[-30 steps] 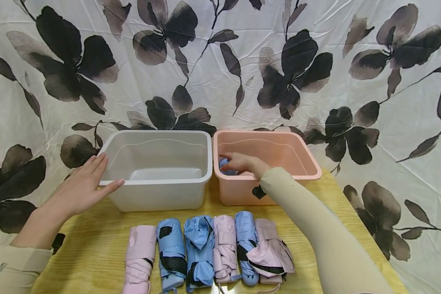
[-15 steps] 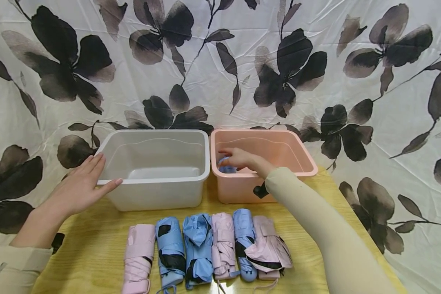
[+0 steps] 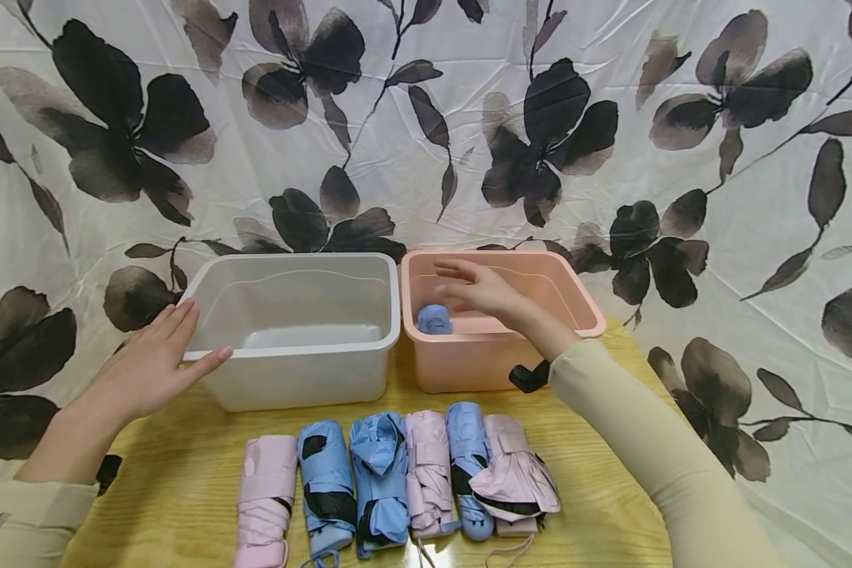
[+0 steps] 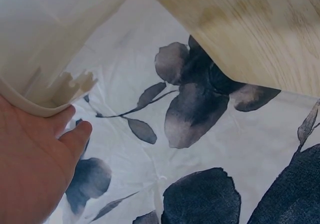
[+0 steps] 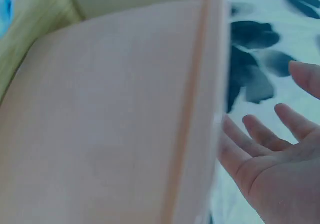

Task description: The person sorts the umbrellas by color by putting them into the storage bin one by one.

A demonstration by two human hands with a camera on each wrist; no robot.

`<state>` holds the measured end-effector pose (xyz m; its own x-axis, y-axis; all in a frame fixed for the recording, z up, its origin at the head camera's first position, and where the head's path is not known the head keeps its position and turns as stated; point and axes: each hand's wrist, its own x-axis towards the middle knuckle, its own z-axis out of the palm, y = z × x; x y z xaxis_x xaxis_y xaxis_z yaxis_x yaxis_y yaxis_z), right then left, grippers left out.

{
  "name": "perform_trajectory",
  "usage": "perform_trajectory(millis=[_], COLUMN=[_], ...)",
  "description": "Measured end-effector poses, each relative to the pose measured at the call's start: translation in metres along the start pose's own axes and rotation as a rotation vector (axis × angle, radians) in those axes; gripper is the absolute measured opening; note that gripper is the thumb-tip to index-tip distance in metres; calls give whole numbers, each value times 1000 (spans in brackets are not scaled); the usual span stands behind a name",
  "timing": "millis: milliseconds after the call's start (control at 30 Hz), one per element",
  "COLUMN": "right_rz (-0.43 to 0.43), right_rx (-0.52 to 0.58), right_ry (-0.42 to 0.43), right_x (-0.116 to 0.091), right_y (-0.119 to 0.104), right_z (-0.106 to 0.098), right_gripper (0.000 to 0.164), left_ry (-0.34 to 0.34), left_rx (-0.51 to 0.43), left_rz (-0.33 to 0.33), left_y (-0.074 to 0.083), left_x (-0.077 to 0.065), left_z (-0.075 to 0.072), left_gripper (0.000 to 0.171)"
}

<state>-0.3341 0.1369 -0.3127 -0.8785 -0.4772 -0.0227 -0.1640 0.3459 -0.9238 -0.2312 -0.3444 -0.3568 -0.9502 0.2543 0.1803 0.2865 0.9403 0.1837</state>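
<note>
My left hand (image 3: 142, 363) rests on the left rim of a grey-white plastic bin (image 3: 298, 380), its fingers straight and thumb along the front. The left wrist view shows that bin's rim (image 4: 47, 109) against the hand. Over a peach-pink bin (image 3: 454, 367) my right hand (image 3: 488, 293) hovers with its fingers spread and nothing in them. One end of a rolled blue folding umbrella (image 3: 435, 319) shows inside that bin, below and left of the fingers. In the right wrist view, the pink bin's wall (image 5: 110, 109) fills much of the picture, with the palm beyond its rim.
Several rolled folding umbrellas lie side by side in front of the bins, among them a pink umbrella (image 3: 265, 497), a blue umbrella (image 3: 379, 481) and a pink one with loose fabric (image 3: 514, 481). Behind the wooden table (image 3: 177, 481) hangs a flower-print cloth (image 3: 412, 142).
My right hand has risen away from the blue umbrella in the pink bin and moved slightly right, so more of the umbrella shows. The left hand stays on the rim.
</note>
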Motion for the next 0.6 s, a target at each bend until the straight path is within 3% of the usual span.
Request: perform_trajectory(millis=[267, 600], right_rz=[-123, -295], right_rx=[131, 192], right_ry=[87, 236], right_x=[-44, -101], right_y=[-2, 21], right_z=[-10, -9], right_gripper=[55, 49], left_ry=[-2, 7], left_rx=[-6, 0], left_rz=[2, 3], left_y=[-1, -1], left_x=[-1, 0], left_z=[1, 3], left_gripper=[96, 95])
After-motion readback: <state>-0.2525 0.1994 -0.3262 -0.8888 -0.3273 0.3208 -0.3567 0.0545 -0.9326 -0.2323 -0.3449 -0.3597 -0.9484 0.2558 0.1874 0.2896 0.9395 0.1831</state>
